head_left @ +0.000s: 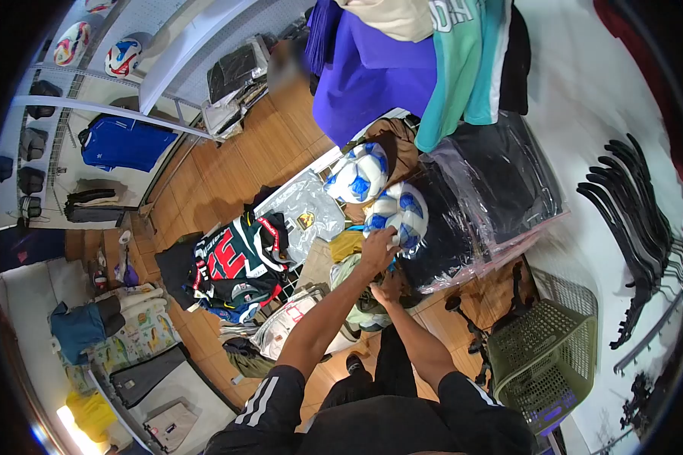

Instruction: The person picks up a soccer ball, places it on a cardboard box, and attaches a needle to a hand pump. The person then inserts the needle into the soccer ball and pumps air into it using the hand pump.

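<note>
Two white and blue balls lie on the low display table; the nearer ball (397, 218) has my left hand (379, 249) at its lower left edge, with the fingers bent against it. Just below, my right hand (389, 287) is beside a bit of blue and some folded clothes (347, 271); what its fingers hold, if anything, is too small to make out. The farther ball (357, 174) rests up and to the left, against a brown garment (399, 152). Dark clothes in clear plastic (463, 205) lie right of the balls.
A grey plastic-wrapped shirt (303, 208) and a pile of jerseys (239, 265) lie at the left. Purple cloth (372, 76) hangs beyond the table. A green basket (542, 349) stands at the lower right, near black hangers (630, 220) on the wall.
</note>
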`<state>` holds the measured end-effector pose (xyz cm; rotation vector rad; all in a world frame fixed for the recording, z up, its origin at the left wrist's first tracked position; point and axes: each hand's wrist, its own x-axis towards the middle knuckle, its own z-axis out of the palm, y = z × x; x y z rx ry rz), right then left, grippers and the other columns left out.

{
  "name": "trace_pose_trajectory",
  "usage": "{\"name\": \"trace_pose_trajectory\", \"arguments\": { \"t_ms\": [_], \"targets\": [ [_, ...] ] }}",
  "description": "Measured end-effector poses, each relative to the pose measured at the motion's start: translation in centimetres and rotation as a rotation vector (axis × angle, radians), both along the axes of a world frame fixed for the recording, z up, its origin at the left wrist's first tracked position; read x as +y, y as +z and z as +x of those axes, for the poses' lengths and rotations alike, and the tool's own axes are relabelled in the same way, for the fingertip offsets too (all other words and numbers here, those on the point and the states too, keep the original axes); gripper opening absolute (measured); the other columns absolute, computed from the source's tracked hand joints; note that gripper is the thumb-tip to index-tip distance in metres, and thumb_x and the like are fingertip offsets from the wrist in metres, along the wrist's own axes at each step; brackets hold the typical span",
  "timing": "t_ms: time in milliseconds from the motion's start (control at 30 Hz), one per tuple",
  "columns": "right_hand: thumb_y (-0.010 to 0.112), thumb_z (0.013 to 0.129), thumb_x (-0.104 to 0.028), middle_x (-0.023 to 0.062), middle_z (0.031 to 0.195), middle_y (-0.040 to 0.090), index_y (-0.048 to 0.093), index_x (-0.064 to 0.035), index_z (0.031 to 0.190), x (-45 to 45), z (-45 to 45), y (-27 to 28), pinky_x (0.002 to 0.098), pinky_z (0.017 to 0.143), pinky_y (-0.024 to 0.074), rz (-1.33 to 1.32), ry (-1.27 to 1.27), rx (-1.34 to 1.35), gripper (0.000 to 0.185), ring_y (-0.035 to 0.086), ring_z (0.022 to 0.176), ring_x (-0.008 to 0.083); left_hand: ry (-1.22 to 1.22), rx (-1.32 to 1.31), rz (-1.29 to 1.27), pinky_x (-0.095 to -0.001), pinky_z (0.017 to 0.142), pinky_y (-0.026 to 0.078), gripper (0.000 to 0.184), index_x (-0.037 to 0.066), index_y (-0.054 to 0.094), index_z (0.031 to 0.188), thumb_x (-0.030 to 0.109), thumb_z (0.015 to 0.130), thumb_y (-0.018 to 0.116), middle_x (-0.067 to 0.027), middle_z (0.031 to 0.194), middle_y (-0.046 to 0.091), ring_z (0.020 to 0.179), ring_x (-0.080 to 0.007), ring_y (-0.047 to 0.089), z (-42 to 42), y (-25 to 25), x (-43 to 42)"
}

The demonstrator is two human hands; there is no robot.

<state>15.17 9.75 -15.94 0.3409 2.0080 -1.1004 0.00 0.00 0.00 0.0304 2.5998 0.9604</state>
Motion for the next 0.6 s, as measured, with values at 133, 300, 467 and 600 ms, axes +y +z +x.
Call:
{"name": "trace_pose_trajectory", "arguments": {
  "t_ms": [133,300,467,600],
  "targets": [
    [0.081,0.09,-0.037,0.0264,0.178,0.009,0.029,-0.0136,0.171,1.8,-1.4,9.7,0.0792,0.121,0.0205,0.34,0.045,0.047,0.098,0.006,0.163,0.0534,0.058,0.044,0.132,-0.0567,0.096,0.053,0.054,0.01,0.061,0.139,0.029,0.093,0.082,-0.0205,0.123,0.074,0.119,-0.0453,0.067,3.5,2.2,0.0],
    [0.078,0.089,-0.033,0.026,0.173,0.022,0.043,-0.0153,0.163,8.5,5.7,9.5,0.0778,0.113,0.0337,0.462,-0.209,0.066,0.084,0.021,0.159,0.0524,0.303,-0.104,0.748,-0.0444,0.102,0.055,0.048,0.001,0.06,0.142,0.034,0.108,0.069,-0.0127,0.132,0.074,0.121,-0.0314,0.071,10.4,7.6,0.9],
    [0.067,0.097,-0.058,0.015,0.157,0.051,0.057,-0.0254,0.154,16.8,11.0,11.7,0.0676,0.11,0.0456,-0.369,-0.903,-0.436,0.066,0.049,0.144,0.0406,0.584,-0.463,1.193,-0.0404,0.109,0.053,0.052,0.004,0.057,0.15,0.042,0.114,0.059,-0.0086,0.142,0.07,0.128,-0.0245,0.068,17.5,12.7,-1.0],
    [0.046,0.109,-0.068,0.0139,0.151,0.066,0.057,-0.0152,0.156,17.8,13.0,24.2,0.0546,0.111,0.0549,-1.118,-0.892,-0.209,0.072,0.065,0.135,0.0333,0.514,-0.822,1.309,-0.0505,0.126,0.037,0.068,0.011,0.044,0.166,0.057,0.116,0.043,-0.0086,0.158,0.061,0.143,-0.0271,0.059,23.1,15.8,-2.0]
  ]
}}
